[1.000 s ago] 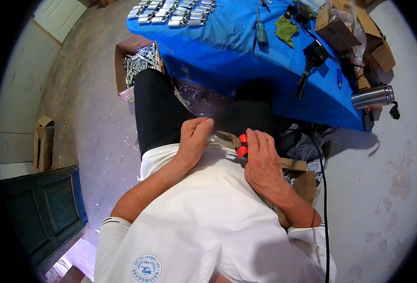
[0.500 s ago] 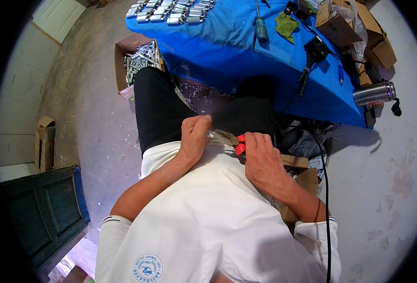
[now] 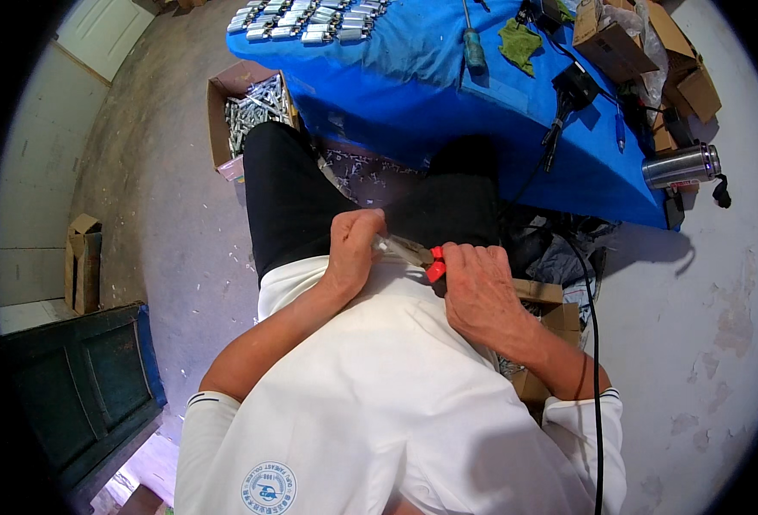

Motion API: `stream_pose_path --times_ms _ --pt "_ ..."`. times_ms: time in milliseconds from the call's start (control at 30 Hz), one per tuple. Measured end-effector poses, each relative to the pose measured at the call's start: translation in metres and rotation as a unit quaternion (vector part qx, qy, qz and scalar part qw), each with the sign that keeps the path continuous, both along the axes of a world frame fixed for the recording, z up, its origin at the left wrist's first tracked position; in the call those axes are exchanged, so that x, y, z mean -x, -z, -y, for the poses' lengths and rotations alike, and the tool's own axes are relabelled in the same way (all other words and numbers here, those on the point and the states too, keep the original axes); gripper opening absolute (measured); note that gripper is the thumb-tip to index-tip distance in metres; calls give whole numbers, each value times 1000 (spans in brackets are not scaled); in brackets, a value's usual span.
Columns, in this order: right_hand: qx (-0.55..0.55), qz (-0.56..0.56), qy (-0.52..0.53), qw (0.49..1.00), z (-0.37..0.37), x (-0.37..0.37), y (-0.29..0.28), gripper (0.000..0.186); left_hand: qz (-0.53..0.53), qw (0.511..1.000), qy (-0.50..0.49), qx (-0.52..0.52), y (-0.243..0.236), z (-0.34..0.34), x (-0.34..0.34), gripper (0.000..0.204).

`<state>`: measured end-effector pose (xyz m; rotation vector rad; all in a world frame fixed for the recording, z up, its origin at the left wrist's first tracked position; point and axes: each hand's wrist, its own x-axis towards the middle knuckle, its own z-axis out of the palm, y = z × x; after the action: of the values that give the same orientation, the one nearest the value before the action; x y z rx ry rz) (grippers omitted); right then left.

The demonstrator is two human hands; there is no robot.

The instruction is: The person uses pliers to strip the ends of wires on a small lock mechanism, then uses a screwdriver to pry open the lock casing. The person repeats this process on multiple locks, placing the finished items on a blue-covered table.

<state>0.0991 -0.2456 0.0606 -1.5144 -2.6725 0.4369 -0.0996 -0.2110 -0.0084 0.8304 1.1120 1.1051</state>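
Over my lap, my left hand (image 3: 353, 253) is closed on a small silvery piece (image 3: 383, 244), mostly hidden by the fingers. My right hand (image 3: 482, 287) grips pliers with red handles (image 3: 435, 271); their metal jaws point left and reach that piece beside my left fingertips, though whether they are clamped on it I cannot tell. Beyond my knees, a cardboard box (image 3: 221, 116) holds many metal parts (image 3: 255, 107). Small silver metal pieces (image 3: 317, 36) lie in rows on the blue-covered table (image 3: 353, 103).
A screwdriver (image 3: 473, 53), green rag (image 3: 518, 47), black power adapter (image 3: 572, 86) and steel flask (image 3: 679, 167) lie on the table. Cardboard boxes (image 3: 692, 90) crowd its right end. A black cable (image 3: 594, 369) hangs along my right. A dark green panel (image 3: 87, 386) stands at lower left.
Both hands have shifted slightly upward since a second ago, and my right fingers have moved a little along the red handles. The hold on both items continues.
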Motion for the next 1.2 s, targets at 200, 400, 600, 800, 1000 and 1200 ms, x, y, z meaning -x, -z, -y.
stream_pose_path --times_ms 200,400,600,800,1000,1200 --pt "87 -64 41 993 1 3 2 36 12 999 -22 26 1 0 1 37" --pt "152 -72 65 984 -2 5 7 39 23 998 -20 63 3 0 1 37" --pt "175 -85 77 978 0 5 12 37 47 996 -5 81 4 -1 2 38" --pt "187 -196 173 947 6 5 16 41 143 986 16 86 -4 -5 -1 39" --pt "190 -166 177 951 8 -2 8 53 295 930 4 220 1 -11 3 40" --pt "248 -144 100 953 -1 0 -6 58 203 953 -53 219 -7 -10 -3 40"
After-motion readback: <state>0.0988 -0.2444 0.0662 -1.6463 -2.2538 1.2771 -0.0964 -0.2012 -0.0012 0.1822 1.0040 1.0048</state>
